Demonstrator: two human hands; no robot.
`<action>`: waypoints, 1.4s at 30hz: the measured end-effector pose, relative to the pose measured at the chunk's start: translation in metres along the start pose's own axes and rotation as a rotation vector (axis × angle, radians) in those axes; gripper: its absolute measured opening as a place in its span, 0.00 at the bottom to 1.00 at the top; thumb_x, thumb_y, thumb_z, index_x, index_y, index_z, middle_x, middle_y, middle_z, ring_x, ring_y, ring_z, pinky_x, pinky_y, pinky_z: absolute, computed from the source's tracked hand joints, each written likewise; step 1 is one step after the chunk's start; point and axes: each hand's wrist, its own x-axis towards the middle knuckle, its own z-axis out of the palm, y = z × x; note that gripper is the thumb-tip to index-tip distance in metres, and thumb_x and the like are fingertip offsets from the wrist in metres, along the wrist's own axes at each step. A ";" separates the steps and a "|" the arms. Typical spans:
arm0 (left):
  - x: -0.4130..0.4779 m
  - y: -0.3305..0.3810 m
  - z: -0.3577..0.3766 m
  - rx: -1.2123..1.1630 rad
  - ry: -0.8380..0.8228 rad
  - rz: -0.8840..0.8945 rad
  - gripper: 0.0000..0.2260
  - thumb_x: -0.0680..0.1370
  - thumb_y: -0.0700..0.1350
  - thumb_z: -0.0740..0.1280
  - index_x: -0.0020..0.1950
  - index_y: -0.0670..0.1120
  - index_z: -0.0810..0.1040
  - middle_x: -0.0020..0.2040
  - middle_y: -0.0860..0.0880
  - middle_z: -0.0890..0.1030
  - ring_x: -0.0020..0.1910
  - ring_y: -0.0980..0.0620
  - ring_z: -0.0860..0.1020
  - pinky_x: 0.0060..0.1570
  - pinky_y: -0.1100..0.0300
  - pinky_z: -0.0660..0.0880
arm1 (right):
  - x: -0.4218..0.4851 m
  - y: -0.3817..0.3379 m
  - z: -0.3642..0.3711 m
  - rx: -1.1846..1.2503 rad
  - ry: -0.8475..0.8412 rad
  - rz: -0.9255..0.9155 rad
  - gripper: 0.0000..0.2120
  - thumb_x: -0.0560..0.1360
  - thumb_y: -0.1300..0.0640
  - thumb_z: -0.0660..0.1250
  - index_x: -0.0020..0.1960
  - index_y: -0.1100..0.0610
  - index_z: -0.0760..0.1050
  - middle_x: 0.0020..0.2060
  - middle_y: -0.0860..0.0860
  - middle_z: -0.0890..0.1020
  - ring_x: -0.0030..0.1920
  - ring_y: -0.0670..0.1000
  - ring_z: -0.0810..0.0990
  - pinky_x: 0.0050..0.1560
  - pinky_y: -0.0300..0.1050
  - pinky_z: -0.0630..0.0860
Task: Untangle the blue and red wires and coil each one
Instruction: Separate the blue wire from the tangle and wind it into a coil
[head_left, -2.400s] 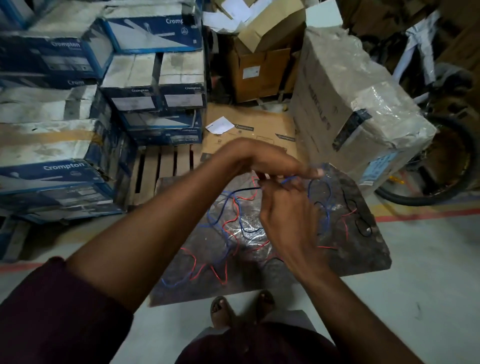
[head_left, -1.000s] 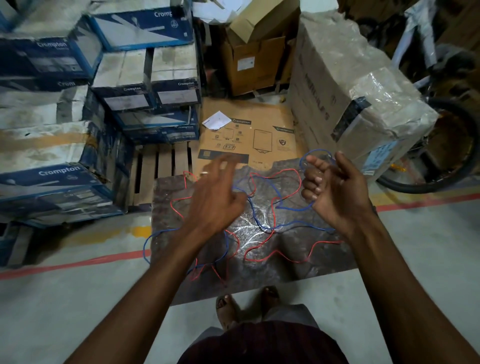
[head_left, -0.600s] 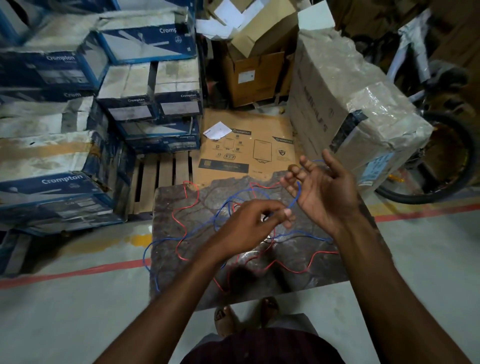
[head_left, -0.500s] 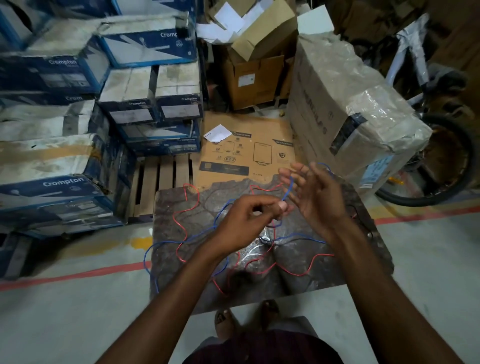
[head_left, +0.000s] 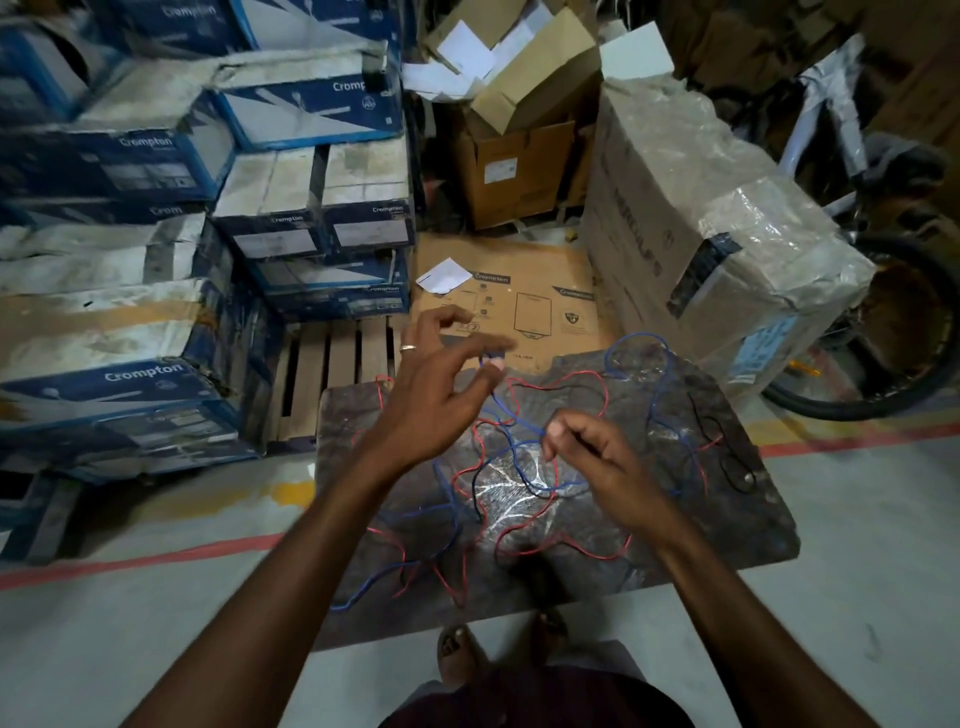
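A blue wire and a red wire lie tangled in loose loops on a dark grey slab in front of me. My left hand is raised over the slab's far edge and pinches a strand of the blue wire between thumb and fingertips. My right hand hovers over the middle of the tangle, its thumb and forefinger closed on another stretch of the blue wire. A thin black wire lies at the slab's right side.
Stacked blue and white cartons stand at the left beside a wooden pallet. A flat cardboard sheet lies behind the slab. A large wrapped box and a bicycle wheel are at the right. My feet are at the near edge.
My hands have drawn apart. The left hand moved up and away with the blue wire. The right hand dropped toward the middle of the tangle and closed its fingers.
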 end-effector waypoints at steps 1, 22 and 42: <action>0.001 -0.002 -0.005 0.027 -0.074 0.024 0.10 0.81 0.56 0.61 0.53 0.61 0.82 0.62 0.51 0.72 0.67 0.52 0.68 0.67 0.53 0.64 | 0.004 -0.002 -0.006 -0.005 0.041 -0.014 0.14 0.81 0.47 0.60 0.39 0.46 0.75 0.34 0.46 0.74 0.39 0.49 0.72 0.44 0.44 0.68; 0.036 0.062 -0.021 -1.546 -0.089 -0.298 0.16 0.86 0.44 0.55 0.47 0.42 0.79 0.62 0.36 0.81 0.63 0.42 0.80 0.62 0.51 0.77 | 0.030 0.020 0.030 0.034 0.199 0.023 0.17 0.85 0.46 0.53 0.50 0.52 0.77 0.27 0.46 0.71 0.29 0.47 0.69 0.36 0.48 0.70; 0.006 -0.008 0.000 -0.406 -0.376 -0.128 0.16 0.86 0.47 0.56 0.65 0.40 0.77 0.51 0.42 0.86 0.42 0.38 0.84 0.35 0.56 0.80 | 0.036 -0.047 -0.033 -0.478 0.065 -0.348 0.12 0.85 0.54 0.62 0.48 0.56 0.81 0.42 0.49 0.81 0.44 0.55 0.80 0.46 0.53 0.74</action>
